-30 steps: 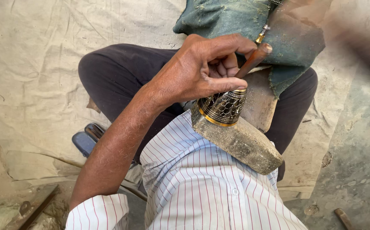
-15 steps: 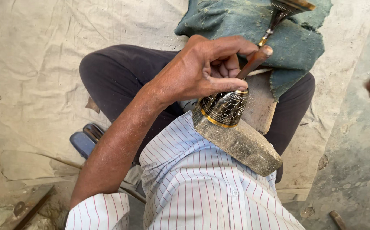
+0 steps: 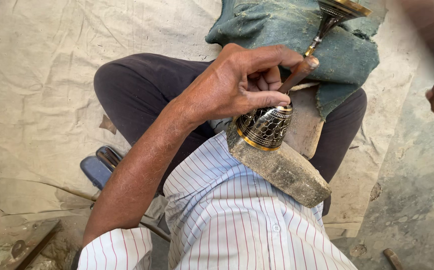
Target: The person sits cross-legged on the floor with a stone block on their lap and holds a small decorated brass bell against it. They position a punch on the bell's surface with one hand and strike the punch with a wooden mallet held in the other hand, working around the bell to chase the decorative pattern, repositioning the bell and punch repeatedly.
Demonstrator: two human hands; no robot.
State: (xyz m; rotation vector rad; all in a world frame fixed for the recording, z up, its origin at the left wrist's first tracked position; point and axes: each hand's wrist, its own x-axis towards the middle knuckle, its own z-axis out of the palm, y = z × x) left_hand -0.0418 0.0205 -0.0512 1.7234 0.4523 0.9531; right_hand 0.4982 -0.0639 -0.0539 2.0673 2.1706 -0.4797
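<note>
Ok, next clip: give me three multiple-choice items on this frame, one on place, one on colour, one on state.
1. Where does the dark engraved brass bell-shaped piece rest?
A. on the grey stone-like block
B. on the bare floor
C. on the blue-green cloth

2. What colour are the stripes of the shirt?
A. white with thin stripes
B. plain black
C. solid red

3. What is the left hand doing?
A. lying flat and open on the cloth
B. closed around a thin wooden-handled tool above the piece
C. hanging free of everything

Answers: 1 A, the piece sits on the block in the lap. 2 A, the shirt is pale with fine lines. 3 B, the fingers curl round the tool, thumb on the piece.
</note>
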